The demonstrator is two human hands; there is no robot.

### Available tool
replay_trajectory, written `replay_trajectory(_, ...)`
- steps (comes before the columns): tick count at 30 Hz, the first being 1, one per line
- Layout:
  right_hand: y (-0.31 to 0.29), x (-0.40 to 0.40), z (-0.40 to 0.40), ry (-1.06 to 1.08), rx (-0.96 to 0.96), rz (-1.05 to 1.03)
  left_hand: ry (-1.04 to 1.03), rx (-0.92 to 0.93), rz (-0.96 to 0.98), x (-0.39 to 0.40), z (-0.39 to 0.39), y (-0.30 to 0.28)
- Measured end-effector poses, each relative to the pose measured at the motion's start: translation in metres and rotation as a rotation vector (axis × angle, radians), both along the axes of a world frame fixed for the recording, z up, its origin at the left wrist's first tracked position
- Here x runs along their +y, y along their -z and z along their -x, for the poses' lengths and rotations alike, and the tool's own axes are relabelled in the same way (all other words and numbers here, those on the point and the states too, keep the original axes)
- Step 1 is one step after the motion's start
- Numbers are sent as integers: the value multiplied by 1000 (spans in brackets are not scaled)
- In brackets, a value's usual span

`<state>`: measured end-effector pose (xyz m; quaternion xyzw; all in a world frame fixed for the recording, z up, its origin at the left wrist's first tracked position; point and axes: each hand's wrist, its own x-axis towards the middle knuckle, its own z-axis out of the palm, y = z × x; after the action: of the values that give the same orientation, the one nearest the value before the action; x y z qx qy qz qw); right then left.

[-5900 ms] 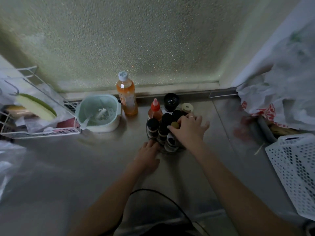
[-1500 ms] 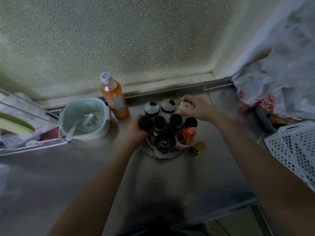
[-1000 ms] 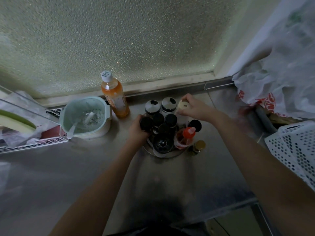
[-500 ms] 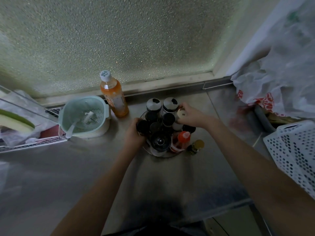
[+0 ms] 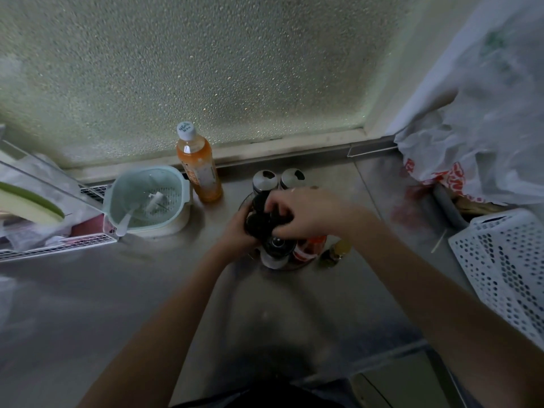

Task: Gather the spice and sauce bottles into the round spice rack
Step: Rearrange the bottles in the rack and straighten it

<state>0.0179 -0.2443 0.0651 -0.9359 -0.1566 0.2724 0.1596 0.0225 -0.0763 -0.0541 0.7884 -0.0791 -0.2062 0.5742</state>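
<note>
The round spice rack (image 5: pixel 275 265) stands on the steel counter, packed with black-capped bottles (image 5: pixel 278 245). Two silver-topped shakers (image 5: pixel 264 180) stand at its back. A red sauce bottle (image 5: pixel 312 248) leans at its front right. A small yellow-capped bottle (image 5: pixel 335 254) stands on the counter just outside the rack, to the right. My left hand (image 5: pixel 237 231) is wrapped around a black-capped bottle (image 5: pixel 253 225) on the rack's left side. My right hand (image 5: pixel 306 213) reaches over the rack, fingers pinched on a black cap in the middle. The cream-lidded jar is hidden.
An orange drink bottle (image 5: pixel 198 169) and a pale green strainer bowl (image 5: pixel 182 195) stand left of the rack, beside a wire dish rack (image 5: pixel 59 245). Plastic bags (image 5: pixel 471 148) and a white perforated basket (image 5: pixel 506 269) crowd the right. The frosted window is close behind.
My right hand has moved left from the rack's back right, where it held the cream-lidded jar, to above the rack's middle. My left hand has stayed on the left side.
</note>
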Motion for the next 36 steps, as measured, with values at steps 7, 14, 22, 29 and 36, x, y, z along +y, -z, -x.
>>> replay_trajectory(7, 28, 25, 28, -206, -185, 366, -75, -11, -52, 1, 5, -2)
replay_trajectory(14, -13, 4, 16, 3, -208, -58, -206, 10, 34, 2, 16, 2)
replay_trajectory(22, -66, 14, -24, 335, -426, -465, -148, -13, -70, 0, 12, 18)
replay_trajectory(29, -5, 54, -51, 205, -347, -278, -213, -46, -45, 5, 27, 20)
replay_trajectory(36, 25, 64, -53, 90, -191, -108, -178, -261, -200, 9, 39, 32)
